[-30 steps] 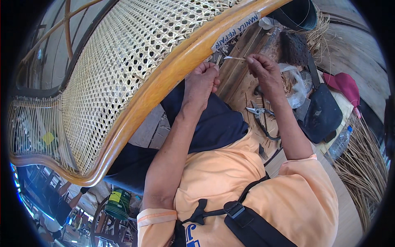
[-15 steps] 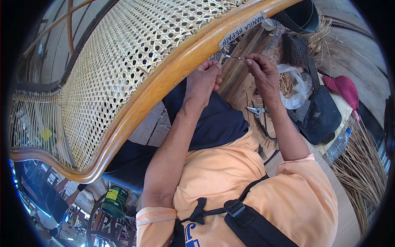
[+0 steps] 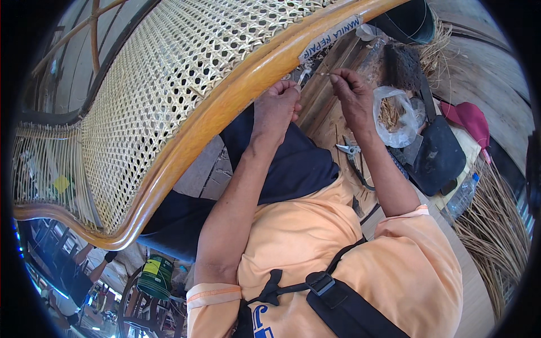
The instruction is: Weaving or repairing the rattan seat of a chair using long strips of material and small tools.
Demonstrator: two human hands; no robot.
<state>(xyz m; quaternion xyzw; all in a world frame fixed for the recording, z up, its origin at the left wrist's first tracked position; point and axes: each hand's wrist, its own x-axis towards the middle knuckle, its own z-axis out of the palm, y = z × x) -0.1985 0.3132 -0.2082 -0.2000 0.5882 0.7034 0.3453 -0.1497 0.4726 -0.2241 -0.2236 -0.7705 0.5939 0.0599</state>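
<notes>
A woven cane panel (image 3: pixel 186 67) in a varnished wooden frame (image 3: pixel 225 97) slants across the upper left. My left hand (image 3: pixel 275 110) is closed just beneath the frame's lower edge, fingertips pinched; whatever it holds is too small or hidden to make out. To its right, my right hand (image 3: pixel 355 98) pinches a short, thin, pale strand (image 3: pixel 323 74) between thumb and forefinger, its tip pointing toward the frame. The hands are apart. Below my right hand, pruning shears (image 3: pixel 349 150) lie on the wooden work surface (image 3: pixel 332 121).
Beside my right forearm sits a clear plastic bag (image 3: pixel 393 117) of cane scraps. Farther right are a black pad (image 3: pixel 438 156), a maroon cap (image 3: pixel 468 119), a plastic bottle (image 3: pixel 464 197) and loose cane strips (image 3: pixel 493 231). A green bucket (image 3: pixel 156 276) and another person (image 3: pixel 62 265) appear lower left.
My right hand has moved slightly left and upward, with the strand in its pinch. My left hand stays almost in place, its fingertips shifting slightly. The wooden frame stays nearly still.
</notes>
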